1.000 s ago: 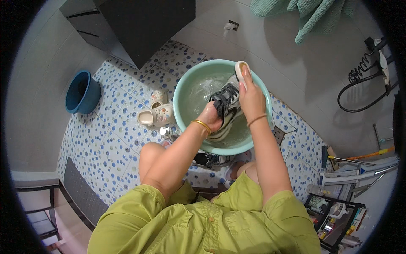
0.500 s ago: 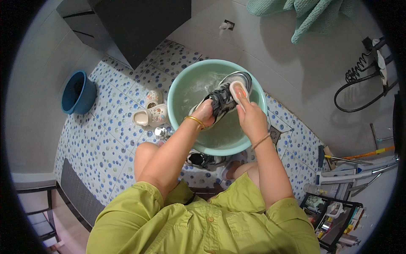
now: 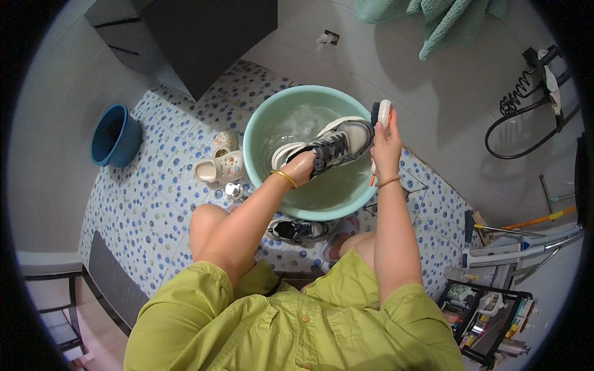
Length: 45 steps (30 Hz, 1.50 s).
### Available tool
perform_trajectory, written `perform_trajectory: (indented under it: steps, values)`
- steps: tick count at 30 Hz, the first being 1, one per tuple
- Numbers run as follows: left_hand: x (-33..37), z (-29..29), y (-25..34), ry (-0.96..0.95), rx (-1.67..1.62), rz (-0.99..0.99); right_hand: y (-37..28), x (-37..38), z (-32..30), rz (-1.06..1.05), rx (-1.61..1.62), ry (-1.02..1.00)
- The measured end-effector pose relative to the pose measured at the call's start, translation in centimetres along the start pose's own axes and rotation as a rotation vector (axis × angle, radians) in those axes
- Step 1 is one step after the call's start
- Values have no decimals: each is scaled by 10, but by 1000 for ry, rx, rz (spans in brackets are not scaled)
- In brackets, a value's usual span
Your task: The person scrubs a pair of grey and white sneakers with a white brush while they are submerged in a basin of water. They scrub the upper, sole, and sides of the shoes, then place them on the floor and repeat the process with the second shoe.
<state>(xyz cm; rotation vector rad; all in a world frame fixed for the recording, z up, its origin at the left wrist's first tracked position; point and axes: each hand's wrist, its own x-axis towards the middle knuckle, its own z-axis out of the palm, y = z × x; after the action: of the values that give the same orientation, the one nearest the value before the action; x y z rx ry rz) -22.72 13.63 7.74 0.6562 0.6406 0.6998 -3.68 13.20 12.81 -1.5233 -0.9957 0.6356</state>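
A grey, white and black sneaker is held tilted over a pale green basin of water. My left hand is closed on it around the shoe's opening, with a gold bangle at the wrist. In my right hand is a scrub brush with a white and orange handle, held upright at the basin's right rim. Its dark bristles face the sneaker's toe, very close to it; whether they touch I cannot tell. A second similar sneaker lies on the floor between the basin and my legs.
Cream clogs and a chrome-topped item stand left of the basin. Farther left is a blue bucket. A black cabinet juts out at the back. On the right are a black hose, long-handled tools and a black rack.
My right hand has drawn the brush off the sneaker's toe to the right and turned it upright. The sneaker has rolled, showing more of its upper and laces.
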Motion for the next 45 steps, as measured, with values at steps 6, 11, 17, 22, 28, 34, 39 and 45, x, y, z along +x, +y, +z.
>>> perform_trajectory:
  steps: [6, 11, 17, 22, 28, 34, 39, 45]
  values:
    - [-7, 3, 14, 180, 1052, 93, -18, -14, -12, 489, 919, -440]
    - [-20, -1, 22, 325, 1433, 304, -39, -35, 0, 406, 806, -446]
    - [-84, -36, 94, 142, 1130, 408, -67, -79, 13, 207, 572, -695]
    - [-130, -146, 109, 599, 981, 264, -80, -167, 69, 345, 369, -1085]
    - [-140, -259, 6, 527, 1228, 54, 19, -221, 146, 856, -60, -1216]
    - [-117, -274, -14, 430, 1226, 35, 113, -218, 209, 1042, -118, -1167]
    - [-111, -276, -30, 467, 1467, 93, 134, -215, 228, 1082, -61, -1229]
    - [-113, -272, -28, 534, 1121, -100, 143, -208, 230, 1032, -4, -1271]
